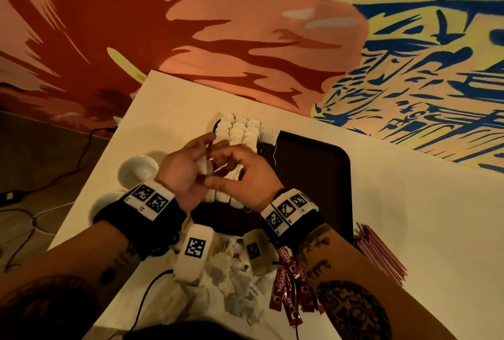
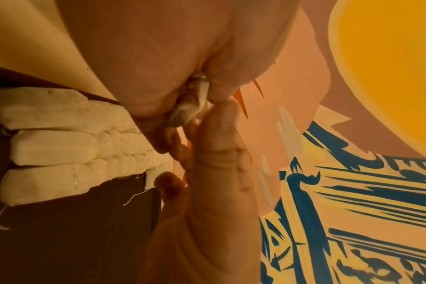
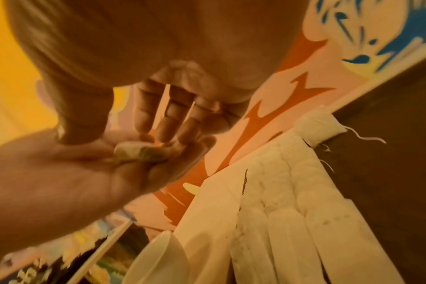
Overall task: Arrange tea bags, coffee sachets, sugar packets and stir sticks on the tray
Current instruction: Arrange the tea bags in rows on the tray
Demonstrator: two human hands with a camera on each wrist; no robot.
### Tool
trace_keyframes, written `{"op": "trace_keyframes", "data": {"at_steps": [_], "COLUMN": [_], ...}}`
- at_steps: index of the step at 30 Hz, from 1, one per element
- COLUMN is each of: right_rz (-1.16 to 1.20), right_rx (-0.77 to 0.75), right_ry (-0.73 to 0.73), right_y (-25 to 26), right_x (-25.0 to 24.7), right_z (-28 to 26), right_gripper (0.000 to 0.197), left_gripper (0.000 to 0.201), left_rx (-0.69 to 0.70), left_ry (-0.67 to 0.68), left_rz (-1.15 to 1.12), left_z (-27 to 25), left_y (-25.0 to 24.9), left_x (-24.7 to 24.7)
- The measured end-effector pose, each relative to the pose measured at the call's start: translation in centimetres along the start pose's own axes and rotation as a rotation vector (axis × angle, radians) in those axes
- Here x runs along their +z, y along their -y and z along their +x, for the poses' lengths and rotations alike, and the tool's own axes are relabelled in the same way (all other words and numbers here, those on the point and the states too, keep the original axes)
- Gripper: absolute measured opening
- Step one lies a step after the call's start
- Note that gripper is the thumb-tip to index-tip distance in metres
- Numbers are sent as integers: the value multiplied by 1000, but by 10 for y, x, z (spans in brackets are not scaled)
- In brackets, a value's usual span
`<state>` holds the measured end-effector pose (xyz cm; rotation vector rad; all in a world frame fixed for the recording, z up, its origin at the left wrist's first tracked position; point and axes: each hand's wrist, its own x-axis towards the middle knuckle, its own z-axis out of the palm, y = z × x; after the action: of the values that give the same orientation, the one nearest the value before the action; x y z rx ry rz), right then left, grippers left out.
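Both hands meet above the left end of the dark brown tray (image 1: 313, 176). My left hand (image 1: 204, 157) holds a small white tea bag (image 1: 203, 167) in its curled fingers. In the wrist views this tea bag (image 2: 187, 109) (image 3: 136, 151) looks crumpled. My right hand (image 1: 218, 169) curls its fingertips (image 3: 158, 132) onto the same bag from the other side. Under the hands, three tight rows of tea bags (image 1: 240, 132) (image 2: 61, 138) (image 3: 292, 201) lie on the tray, with one more bag (image 1: 268, 133) at the far end. The rest of the tray is bare.
Loose tea bags (image 1: 237, 279) are piled on the white table (image 1: 422, 217) near its front edge, beside red coffee sachets (image 1: 286, 285). A bundle of thin red packets (image 1: 381, 255) lies right of the tray. Two white bowls (image 1: 137, 170) stand on the left. Cables run over the floor.
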<state>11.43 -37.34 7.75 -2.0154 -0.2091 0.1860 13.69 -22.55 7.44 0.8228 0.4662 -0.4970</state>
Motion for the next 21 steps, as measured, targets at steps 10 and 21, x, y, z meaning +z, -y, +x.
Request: {"op": "trace_keyframes", "data": {"at_steps": [10,21], "right_rz": [19,116], "right_rx": [228,283], "right_ry": [-192,-240], "right_y": [-2,8], "right_x": [11,16], "right_z": [-10,-22], "right_gripper": [7,10], "left_gripper": [46,13], "left_rx": [-107,231], "left_ry": [77,-14], "left_rz": [184,753], "left_z": [-24,-35], "left_y": [5,14], "left_x": [2,-27]}}
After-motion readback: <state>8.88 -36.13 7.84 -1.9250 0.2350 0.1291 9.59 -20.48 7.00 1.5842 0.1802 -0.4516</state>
